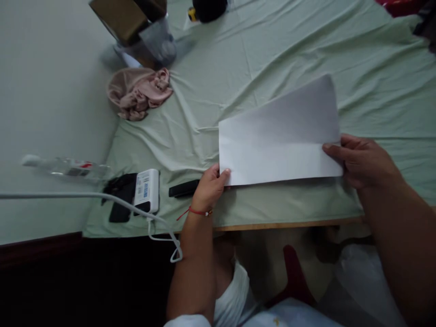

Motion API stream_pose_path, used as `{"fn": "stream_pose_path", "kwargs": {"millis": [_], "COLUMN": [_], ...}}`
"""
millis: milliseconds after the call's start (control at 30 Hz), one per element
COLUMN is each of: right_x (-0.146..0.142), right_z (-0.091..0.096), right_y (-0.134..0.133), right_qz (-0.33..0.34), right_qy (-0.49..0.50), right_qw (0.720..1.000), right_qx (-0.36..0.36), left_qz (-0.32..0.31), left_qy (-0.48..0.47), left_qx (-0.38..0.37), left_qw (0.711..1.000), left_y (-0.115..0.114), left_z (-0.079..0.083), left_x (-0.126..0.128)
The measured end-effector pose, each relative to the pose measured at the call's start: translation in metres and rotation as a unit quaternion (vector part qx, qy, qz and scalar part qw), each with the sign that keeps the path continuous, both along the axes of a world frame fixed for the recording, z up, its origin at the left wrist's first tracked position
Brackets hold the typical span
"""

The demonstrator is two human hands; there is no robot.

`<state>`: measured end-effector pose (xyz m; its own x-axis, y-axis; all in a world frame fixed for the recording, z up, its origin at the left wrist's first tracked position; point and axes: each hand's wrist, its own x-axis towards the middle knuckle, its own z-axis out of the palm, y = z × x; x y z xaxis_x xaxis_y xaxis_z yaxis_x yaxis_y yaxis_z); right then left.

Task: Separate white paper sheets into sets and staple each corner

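A white sheet of paper [279,141] is held near the front edge of the cloth-covered table, with a faint crease running across it and its far right corner raised. My left hand [210,185] pinches its near left corner, thumb on top. At the right edge, my right hand [364,159] grips the sheet between thumb and fingers; the fingers underneath are partly hidden. Just left of my left hand lies a slim black object [184,188], its right end hidden by the hand. A red string bracelet [200,212] circles my left wrist.
A white power bank [147,188] with a white cable [163,222] lies left, beside a black item [121,197]. A plastic bottle [78,168] is near the wall. Pink fabric [145,93] and a box [119,18] stand farther back. The green tablecloth [211,59] is wrinkled.
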<state>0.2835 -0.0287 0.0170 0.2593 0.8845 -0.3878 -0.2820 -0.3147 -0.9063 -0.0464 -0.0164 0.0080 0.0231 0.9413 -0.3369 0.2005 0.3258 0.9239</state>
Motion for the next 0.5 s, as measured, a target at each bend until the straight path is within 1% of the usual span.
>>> {"fn": "stream_pose_path", "kwargs": {"millis": [67, 133, 300, 400, 500], "right_x": [0.005, 0.009, 0.017, 0.024, 0.030], "right_z": [0.003, 0.007, 0.012, 0.008, 0.002], "right_y": [-0.001, -0.003, -0.009, -0.012, -0.011], "right_qz": [-0.007, -0.001, 0.052, 0.097, 0.119], "right_qy": [0.013, 0.018, 0.019, 0.006, -0.010], "right_qw": [1.000, 0.999, 0.998, 0.995, 0.993], "right_qx": [0.024, 0.031, 0.039, 0.026, 0.005], "left_qz": [0.014, 0.032, 0.095, 0.102, 0.085], "left_qy": [-0.039, -0.084, -0.144, -0.172, -0.173], "left_qx": [0.040, 0.053, 0.002, 0.000, 0.008], "left_qw": [0.998, 0.995, 0.985, 0.980, 0.981], "left_y": [0.000, -0.001, -0.006, -0.010, -0.014], "left_z": [0.000, 0.004, 0.014, 0.012, 0.006], "left_x": [0.003, 0.006, 0.011, 0.010, 0.011]}}
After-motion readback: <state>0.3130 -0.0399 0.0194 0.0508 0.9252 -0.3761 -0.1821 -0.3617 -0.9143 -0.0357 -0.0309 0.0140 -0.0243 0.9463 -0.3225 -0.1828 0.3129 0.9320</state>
